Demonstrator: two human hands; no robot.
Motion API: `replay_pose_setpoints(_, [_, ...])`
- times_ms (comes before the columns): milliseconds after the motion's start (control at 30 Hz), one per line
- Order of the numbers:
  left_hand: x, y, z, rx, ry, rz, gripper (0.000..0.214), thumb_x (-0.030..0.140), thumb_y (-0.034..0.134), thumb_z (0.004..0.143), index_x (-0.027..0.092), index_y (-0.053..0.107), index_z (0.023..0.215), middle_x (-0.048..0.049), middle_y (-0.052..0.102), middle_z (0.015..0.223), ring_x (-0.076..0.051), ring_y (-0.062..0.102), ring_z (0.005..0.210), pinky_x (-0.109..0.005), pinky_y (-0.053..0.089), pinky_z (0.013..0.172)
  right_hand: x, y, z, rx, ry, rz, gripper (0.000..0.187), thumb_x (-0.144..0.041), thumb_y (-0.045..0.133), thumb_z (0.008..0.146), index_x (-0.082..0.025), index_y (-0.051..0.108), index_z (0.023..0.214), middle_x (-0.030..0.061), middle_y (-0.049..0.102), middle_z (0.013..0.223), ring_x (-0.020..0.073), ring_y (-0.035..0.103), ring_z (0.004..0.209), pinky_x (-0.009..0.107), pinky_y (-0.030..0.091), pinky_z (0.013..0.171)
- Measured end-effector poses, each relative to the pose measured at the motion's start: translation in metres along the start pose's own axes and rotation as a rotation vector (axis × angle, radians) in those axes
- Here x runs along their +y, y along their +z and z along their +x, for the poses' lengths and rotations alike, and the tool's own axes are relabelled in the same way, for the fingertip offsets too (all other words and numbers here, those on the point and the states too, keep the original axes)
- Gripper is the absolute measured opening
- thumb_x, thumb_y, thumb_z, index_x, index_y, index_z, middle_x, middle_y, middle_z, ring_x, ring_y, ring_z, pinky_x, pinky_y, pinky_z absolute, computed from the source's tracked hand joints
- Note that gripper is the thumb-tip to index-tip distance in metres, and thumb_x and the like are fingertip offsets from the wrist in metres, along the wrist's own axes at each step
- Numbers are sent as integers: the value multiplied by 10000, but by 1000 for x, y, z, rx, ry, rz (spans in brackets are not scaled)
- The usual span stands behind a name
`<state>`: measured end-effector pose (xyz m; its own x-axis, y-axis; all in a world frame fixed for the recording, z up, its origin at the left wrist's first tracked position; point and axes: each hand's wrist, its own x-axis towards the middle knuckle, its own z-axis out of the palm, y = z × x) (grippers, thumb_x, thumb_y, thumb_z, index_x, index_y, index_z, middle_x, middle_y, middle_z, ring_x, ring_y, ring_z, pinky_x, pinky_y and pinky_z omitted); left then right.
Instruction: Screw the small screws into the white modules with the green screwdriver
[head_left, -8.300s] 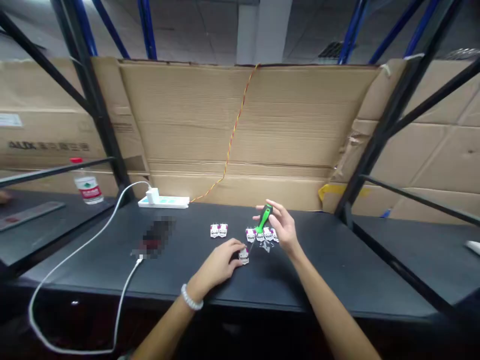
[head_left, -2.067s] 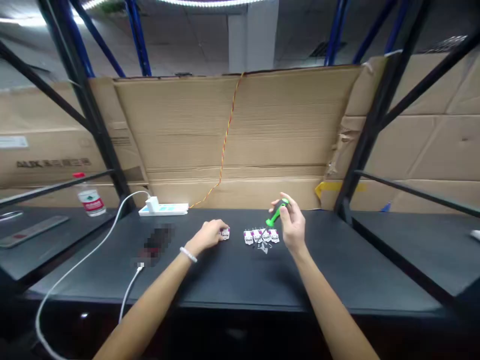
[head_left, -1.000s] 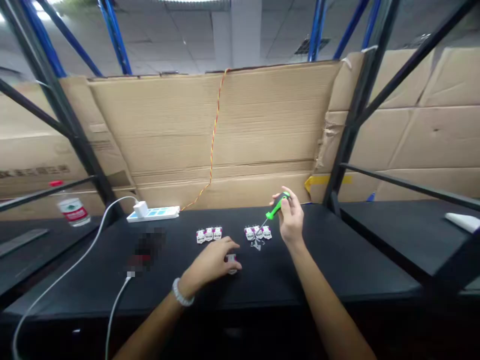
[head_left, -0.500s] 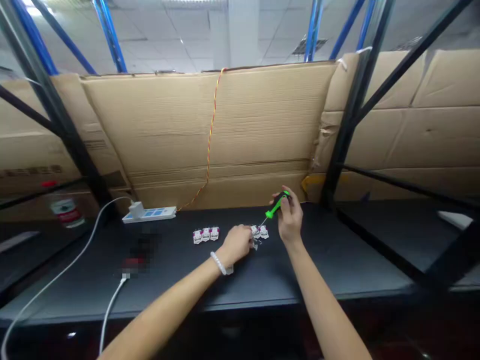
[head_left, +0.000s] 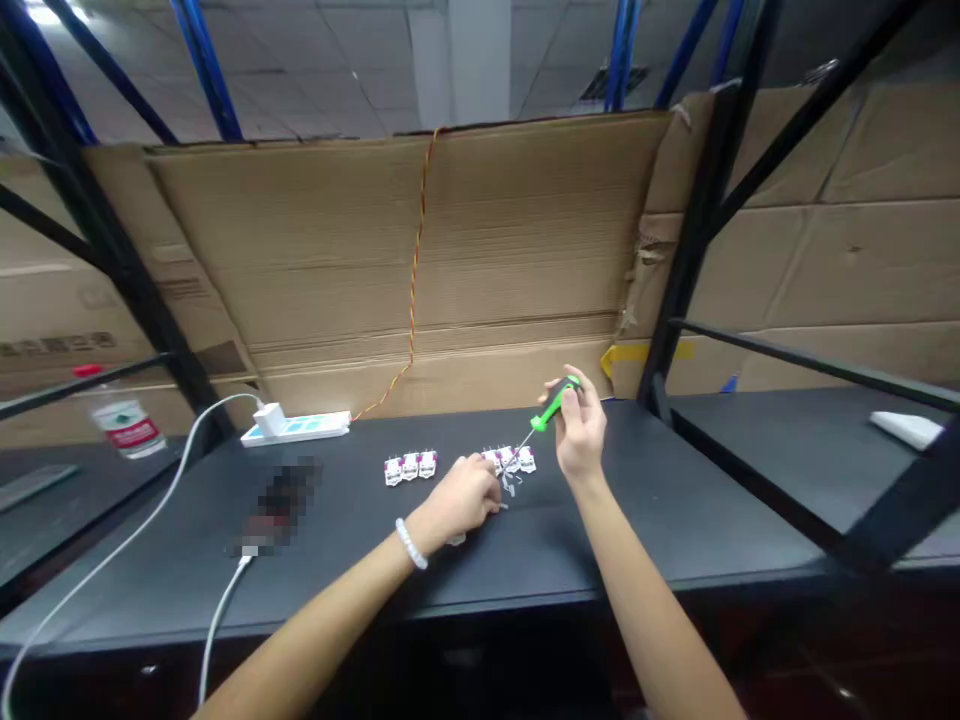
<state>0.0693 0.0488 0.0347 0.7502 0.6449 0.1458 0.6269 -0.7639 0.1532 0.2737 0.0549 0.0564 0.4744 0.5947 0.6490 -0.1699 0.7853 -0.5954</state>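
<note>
One clear bottle (head_left: 129, 428) with a red cap is located beyond the left rack post (head_left: 124, 265); its contents cannot be made out; one white power strip (head_left: 311, 428) is fitted with one adapter (head_left: 270, 419); three white-and-purple modules are set in a left row (head_left: 410, 467), and three are visible in a right row (head_left: 509, 459); one further white piece (head_left: 455, 540) is partly covered by the left hand (head_left: 461, 492); small grey pieces (head_left: 511, 489) are scattered just before the right row, their count unclear; one green-and-black screwdriver (head_left: 550, 410) is gripped in the right hand (head_left: 579, 430), above the worktop (head_left: 600, 540); its long axis is inclined, the handle directed up and right, the shaft down and left toward the right row; the hands are kept apart; the left fingers are curled near the grey pieces, but whether anything is clamped there cannot be told
</note>
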Motion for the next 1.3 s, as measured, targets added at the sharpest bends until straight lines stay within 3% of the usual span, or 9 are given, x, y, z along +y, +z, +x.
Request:
replay_pose_setpoints(200, [2, -10, -5, 8, -42, 9, 150, 180, 701, 956, 200, 843, 1002, -88, 797, 1039, -274, 694, 1049, -355, 525, 943, -1, -2, 2, 22, -1, 26, 360, -442, 711, 970, -271, 672, 1284, 9, 727, 993, 131, 715, 759, 251, 602, 657])
replay_pose_setpoints(400, [13, 0, -1, -44, -83, 29, 166, 173, 700, 939, 200, 858, 894, -102, 824, 929, -280, 757, 955, -357, 544, 913, -3, -2, 3, 38, -1, 46, 349, -434, 721, 960, -270, 678, 1266, 7, 727, 984, 126, 711, 754, 255, 608, 674])
replay_pose_setpoints(633, [14, 7, 0, -56, -145, 34, 199, 107, 640, 927, 156, 830, 894, -133, 822, 977, -294, 759, 986, -365, 543, 927, -3, -3, 3, 32, 6, 14, 378, -457, 716, 957, -271, 665, 1282, 12, 724, 989, 130, 711, 755, 244, 594, 636])
replay_pose_setpoints(1167, [10, 14, -7, -17, -97, -39, 209, 31, 584, 848, 178, 732, 836, -121, 761, 925, -275, 710, 950, -330, 538, 845, -4, -3, 3, 37, 0, 24, 366, -461, 717, 957, -271, 668, 1266, 9, 720, 977, 129, 705, 756, 244, 589, 641])
replay_pose_setpoints(1300, [4, 4, -7, -12, -83, -98, 195, 32, 625, 831, 183, 747, 843, -78, 767, 884, -244, 719, 878, -302, 537, 813, -4, -3, 4, 43, 0, 22, 377, -466, 719, 952, -263, 661, 1265, 8, 717, 970, 132, 697, 744, 246, 578, 626])
